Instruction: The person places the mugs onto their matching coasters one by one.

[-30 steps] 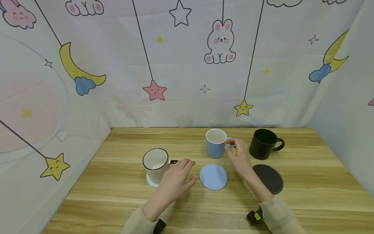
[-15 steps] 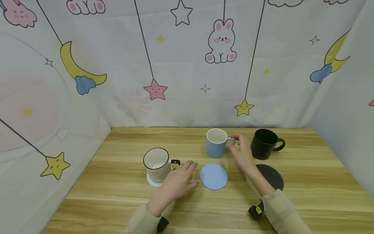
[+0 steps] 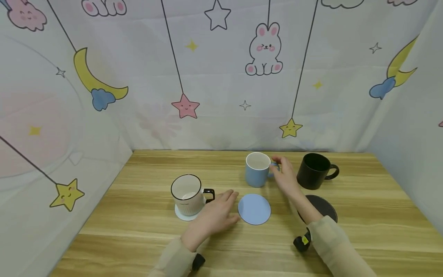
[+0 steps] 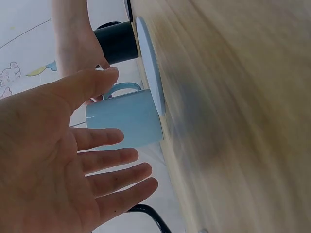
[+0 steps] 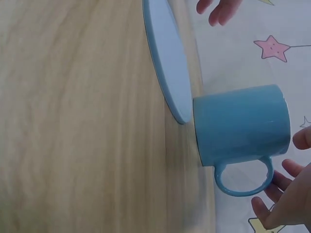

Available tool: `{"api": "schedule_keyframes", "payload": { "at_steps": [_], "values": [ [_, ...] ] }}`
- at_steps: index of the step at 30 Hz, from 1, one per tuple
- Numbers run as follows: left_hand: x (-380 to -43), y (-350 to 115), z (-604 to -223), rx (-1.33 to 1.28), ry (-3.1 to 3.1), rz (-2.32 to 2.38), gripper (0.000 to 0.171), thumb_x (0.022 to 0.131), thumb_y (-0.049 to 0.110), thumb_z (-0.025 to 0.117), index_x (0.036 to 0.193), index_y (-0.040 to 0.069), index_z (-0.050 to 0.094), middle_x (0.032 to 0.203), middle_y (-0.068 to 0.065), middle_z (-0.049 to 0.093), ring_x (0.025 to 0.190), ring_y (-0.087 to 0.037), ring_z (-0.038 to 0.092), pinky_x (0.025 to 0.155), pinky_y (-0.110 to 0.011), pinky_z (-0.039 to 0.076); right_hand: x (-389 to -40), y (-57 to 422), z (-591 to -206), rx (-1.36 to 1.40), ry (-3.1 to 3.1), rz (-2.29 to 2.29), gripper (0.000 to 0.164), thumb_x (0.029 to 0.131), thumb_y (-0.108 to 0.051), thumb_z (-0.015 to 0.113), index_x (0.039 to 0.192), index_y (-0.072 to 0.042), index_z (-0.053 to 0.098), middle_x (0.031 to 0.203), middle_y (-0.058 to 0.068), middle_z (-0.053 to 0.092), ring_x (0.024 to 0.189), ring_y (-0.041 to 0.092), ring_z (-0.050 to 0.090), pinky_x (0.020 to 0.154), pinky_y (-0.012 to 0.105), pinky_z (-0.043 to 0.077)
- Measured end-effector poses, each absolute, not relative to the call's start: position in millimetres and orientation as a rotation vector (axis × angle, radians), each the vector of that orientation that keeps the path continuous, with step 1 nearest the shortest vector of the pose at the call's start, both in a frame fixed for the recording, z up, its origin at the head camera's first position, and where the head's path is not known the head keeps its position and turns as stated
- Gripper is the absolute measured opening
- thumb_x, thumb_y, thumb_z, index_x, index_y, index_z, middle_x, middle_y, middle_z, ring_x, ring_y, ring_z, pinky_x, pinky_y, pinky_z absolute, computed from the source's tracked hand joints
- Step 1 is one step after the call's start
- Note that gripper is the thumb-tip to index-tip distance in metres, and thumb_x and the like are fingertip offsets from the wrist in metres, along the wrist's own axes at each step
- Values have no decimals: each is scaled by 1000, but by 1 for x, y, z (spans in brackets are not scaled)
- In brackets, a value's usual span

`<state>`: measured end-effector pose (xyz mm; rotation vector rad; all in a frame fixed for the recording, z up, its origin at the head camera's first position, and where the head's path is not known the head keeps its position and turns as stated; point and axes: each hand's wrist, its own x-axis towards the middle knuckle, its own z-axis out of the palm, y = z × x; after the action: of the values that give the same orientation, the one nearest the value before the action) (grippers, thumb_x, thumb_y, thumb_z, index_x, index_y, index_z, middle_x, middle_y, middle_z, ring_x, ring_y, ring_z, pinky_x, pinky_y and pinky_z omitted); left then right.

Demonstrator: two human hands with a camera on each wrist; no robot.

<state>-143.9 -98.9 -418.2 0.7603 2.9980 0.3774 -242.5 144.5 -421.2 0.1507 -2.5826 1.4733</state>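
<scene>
A light blue mug (image 3: 255,175) stands upright on the table behind a round blue coaster (image 3: 254,209). My right hand (image 3: 285,177) is at its handle, and in the right wrist view the fingertips (image 5: 277,187) lie right beside the handle loop, loosely bent and spread. Fingers straight and apart, my left hand (image 3: 219,213) hovers low between the blue coaster and a white ribbed mug (image 3: 187,195) with a black rim and handle. That white mug sits on a pale coaster (image 3: 183,216). In the left wrist view the left palm (image 4: 48,165) holds nothing.
A black mug (image 3: 313,171) stands right of the right hand, handle pointing right. Partly under the right forearm in the head view lies a dark round coaster (image 3: 322,207). A white cloth (image 3: 221,84) with cartoon prints hangs behind the wooden table (image 3: 138,231).
My right hand drew slightly right off the blue mug's handle, then came back close to it. My left hand shifted a little right, away from the white mug. The mugs stay put.
</scene>
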Motion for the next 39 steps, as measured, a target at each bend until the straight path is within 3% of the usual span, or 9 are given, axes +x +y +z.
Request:
{"api": "schedule_keyframes", "payload": {
  "at_steps": [11,19,39],
  "values": [
    [-154,-93,-425,779,2909,377,78,87,44,66,149,8,34,154,-15,36,140,-33,38,106,-49,43,-257,143,-422,34,-2608,1633,46,104,-29,36,137,3,42,136,21,48,130,35,43,111,51,34],
    [-154,-88,-424,704,2849,355,83,85,48,69,149,9,33,157,-15,31,144,-35,31,107,-53,41,-268,141,-428,49,-2627,1620,34,102,-12,35,124,8,52,126,28,54,120,39,51,105,49,39],
    [-156,-80,-422,602,2804,253,84,84,54,66,151,15,32,159,-8,27,147,-29,26,112,-54,33,-269,142,-430,65,-2709,1576,38,102,-16,31,127,6,49,127,26,54,118,38,52,103,49,41]
  ]
}}
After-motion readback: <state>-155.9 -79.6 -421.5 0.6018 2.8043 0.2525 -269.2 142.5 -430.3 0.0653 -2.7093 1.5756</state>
